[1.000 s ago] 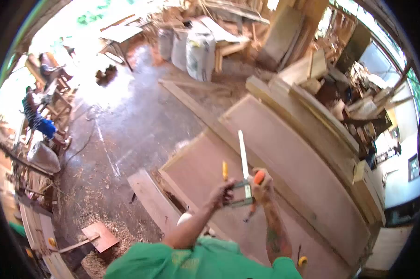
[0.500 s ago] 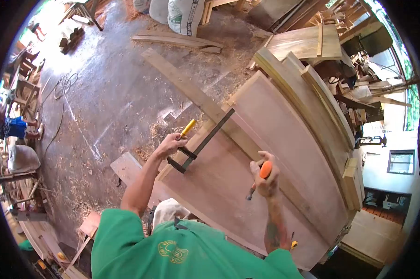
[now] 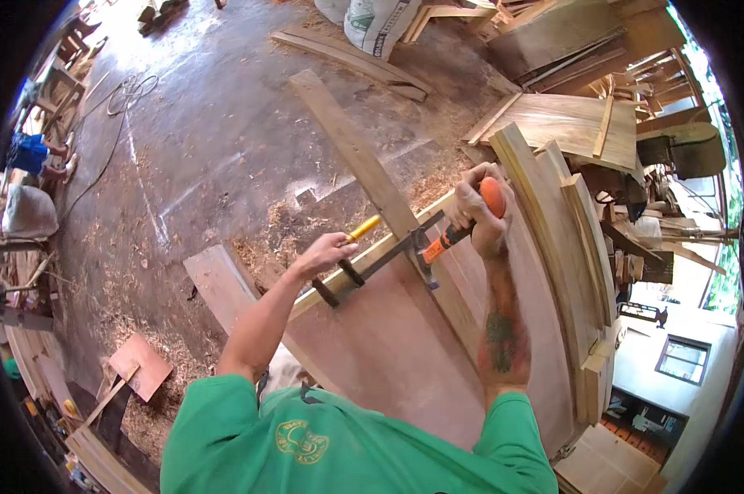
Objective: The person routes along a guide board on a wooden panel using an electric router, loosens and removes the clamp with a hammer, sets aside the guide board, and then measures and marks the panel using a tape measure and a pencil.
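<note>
My left hand [image 3: 326,254] is closed on the yellow handle [image 3: 363,228] of a bar clamp. The dark bar [image 3: 382,263] of the clamp lies along the near edge of a large wooden panel [image 3: 363,337], with its jaws beside my left hand. My right hand [image 3: 485,216] grips a hammer [image 3: 447,241] by its orange and black handle. The metal hammer head is low over a long plank [image 3: 363,177] that crosses the panel, close to the clamp's far end; whether it touches is unclear.
Curved stacked boards [image 3: 545,247] line the panel's right side. A white sack [image 3: 380,25] and a long timber [image 3: 347,62] lie on the floor ahead. Wood shavings and a cable [image 3: 100,189] are on the floor at left. A person's blue clothing [image 3: 30,154] shows far left.
My right hand has moved forward with the hammer, whose head is now near the plank and the clamp's far end. My left hand still holds the yellow handle. The view has turned somewhat.
</note>
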Demonstrator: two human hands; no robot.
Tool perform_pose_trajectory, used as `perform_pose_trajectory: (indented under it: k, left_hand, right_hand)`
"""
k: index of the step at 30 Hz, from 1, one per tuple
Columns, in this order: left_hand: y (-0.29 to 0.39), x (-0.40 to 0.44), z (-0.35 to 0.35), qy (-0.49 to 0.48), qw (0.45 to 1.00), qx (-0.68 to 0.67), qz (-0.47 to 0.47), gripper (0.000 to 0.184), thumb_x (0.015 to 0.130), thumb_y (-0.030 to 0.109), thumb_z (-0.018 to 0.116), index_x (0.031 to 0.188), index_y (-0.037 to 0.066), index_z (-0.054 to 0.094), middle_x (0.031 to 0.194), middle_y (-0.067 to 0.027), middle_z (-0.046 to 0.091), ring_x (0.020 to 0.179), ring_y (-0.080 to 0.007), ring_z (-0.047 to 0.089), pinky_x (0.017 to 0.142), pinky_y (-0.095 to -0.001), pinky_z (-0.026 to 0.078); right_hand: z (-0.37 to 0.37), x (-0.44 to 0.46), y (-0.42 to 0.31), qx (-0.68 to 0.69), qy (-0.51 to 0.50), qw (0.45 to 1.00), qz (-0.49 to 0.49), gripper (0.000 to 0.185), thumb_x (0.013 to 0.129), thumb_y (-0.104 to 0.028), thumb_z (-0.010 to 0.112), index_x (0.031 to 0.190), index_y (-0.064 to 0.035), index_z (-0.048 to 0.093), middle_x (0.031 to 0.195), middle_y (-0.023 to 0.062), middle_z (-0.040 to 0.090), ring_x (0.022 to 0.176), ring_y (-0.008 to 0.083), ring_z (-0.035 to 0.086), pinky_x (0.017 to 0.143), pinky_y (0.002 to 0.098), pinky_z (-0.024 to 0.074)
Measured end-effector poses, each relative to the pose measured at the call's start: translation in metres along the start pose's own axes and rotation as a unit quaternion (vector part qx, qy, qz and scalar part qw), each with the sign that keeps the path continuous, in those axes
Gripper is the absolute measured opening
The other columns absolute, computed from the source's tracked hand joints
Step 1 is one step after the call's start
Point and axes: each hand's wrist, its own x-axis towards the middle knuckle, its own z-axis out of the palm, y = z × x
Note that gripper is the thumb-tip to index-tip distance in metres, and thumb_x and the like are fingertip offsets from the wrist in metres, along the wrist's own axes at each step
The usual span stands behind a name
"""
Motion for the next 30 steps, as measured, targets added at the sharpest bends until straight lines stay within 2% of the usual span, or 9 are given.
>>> perform_pose_trajectory:
  k: [5,7,10,13,17,19,24,28,30]
  left_hand:
    - [0.028,0.011,0.052,-0.103,0.992,0.063,-0.022,0.032,0.095,0.037,0.064,0.083,0.007,0.06,0.067,0.0082,0.04,0.058,-0.0049,0.037,0.049,-0.0265,0.031]
    - [0.019,0.029,0.07,-0.112,0.992,0.035,-0.046,0.034,0.095,0.036,0.062,0.087,0.003,0.062,0.066,0.0033,0.046,0.059,-0.0094,0.044,0.052,-0.0315,0.037]
    - [0.014,0.046,0.089,-0.001,0.996,0.072,0.05,0.039,0.093,0.037,0.061,0.098,-0.001,0.068,0.083,-0.0208,0.068,0.083,-0.0299,0.067,0.074,-0.0424,0.049]
    - [0.012,0.053,0.084,-0.019,0.984,0.164,0.062,0.042,0.094,0.037,0.058,0.111,-0.001,0.064,0.098,-0.0197,0.07,0.094,-0.0305,0.068,0.082,-0.0429,0.05]
    - [0.011,0.048,0.088,-0.004,0.981,0.193,0.035,0.043,0.094,0.038,0.059,0.117,0.002,0.062,0.101,-0.0223,0.069,0.095,-0.0358,0.067,0.081,-0.0451,0.05]
    - [0.016,0.047,0.098,0.07,0.979,0.191,0.017,0.042,0.094,0.038,0.059,0.121,0.006,0.061,0.099,-0.0236,0.068,0.094,-0.0378,0.067,0.081,-0.0459,0.05]
    - [0.033,0.027,0.105,0.11,0.986,0.127,-0.001,0.034,0.093,0.03,0.063,0.114,0.004,0.062,0.099,-0.0272,0.066,0.095,-0.0467,0.063,0.08,-0.0517,0.05]
    - [0.037,0.016,0.11,0.189,0.959,0.202,0.059,0.032,0.089,0.029,0.067,0.111,0.006,0.065,0.1,-0.0216,0.064,0.096,-0.0426,0.062,0.082,-0.0491,0.049]
    - [0.031,0.022,0.113,0.269,0.896,0.32,0.151,0.031,0.084,0.027,0.07,0.11,0.01,0.068,0.101,-0.0156,0.059,0.099,-0.0353,0.057,0.085,-0.0453,0.047]
  right_hand:
    - [-0.001,-0.01,0.008,-0.101,0.02,0.995,-0.018,0.017,0.087,-0.012,0.07,0.085,-0.0057,0.054,0.068,-0.0021,0.051,0.05,0.0052,0.045,0.047,0.0223,0.0379]
    - [-0.003,-0.017,-0.005,-0.093,0.039,0.995,0.006,0.016,0.087,-0.011,0.069,0.086,-0.0055,0.055,0.068,-0.0017,0.053,0.051,0.0042,0.046,0.046,0.0205,0.0363]
    - [-0.008,-0.021,-0.016,-0.087,0.039,0.995,0.008,0.015,0.09,-0.006,0.063,0.088,-0.0055,0.049,0.064,-0.0026,0.045,0.048,0.0042,0.041,0.046,0.0223,0.0336]
    - [-0.001,-0.013,-0.02,-0.037,0.051,0.998,0.019,0.014,0.09,-0.007,0.062,0.088,-0.0059,0.049,0.064,-0.0026,0.045,0.048,0.0044,0.04,0.045,0.0229,0.0333]
    - [0.002,0.022,0.003,-0.042,-0.024,0.997,0.064,0.014,0.09,-0.008,0.063,0.088,-0.0064,0.05,0.063,-0.0029,0.044,0.047,0.0043,0.039,0.043,0.0232,0.032]
    - [0.005,0.043,0.02,-0.029,-0.038,0.995,0.09,0.014,0.09,-0.008,0.063,0.088,-0.0066,0.05,0.063,-0.0031,0.044,0.047,0.0042,0.038,0.042,0.0233,0.0314]
    - [0.007,0.092,0.066,-0.06,-0.017,0.992,0.111,0.021,0.084,-0.017,0.07,0.073,-0.0085,0.054,0.062,-0.0027,0.048,0.05,0.0064,0.044,0.044,0.0256,0.0332]
    - [0.015,0.111,0.071,-0.112,0.008,0.985,0.132,0.03,0.082,-0.018,0.069,0.065,-0.0121,0.045,0.059,-0.0038,0.042,0.049,0.0074,0.04,0.045,0.0284,0.0323]
    - [0.018,0.12,0.075,-0.089,0.013,0.986,0.137,0.034,0.082,-0.018,0.069,0.064,-0.0134,0.042,0.058,-0.0043,0.04,0.049,0.0071,0.038,0.045,0.0286,0.0319]
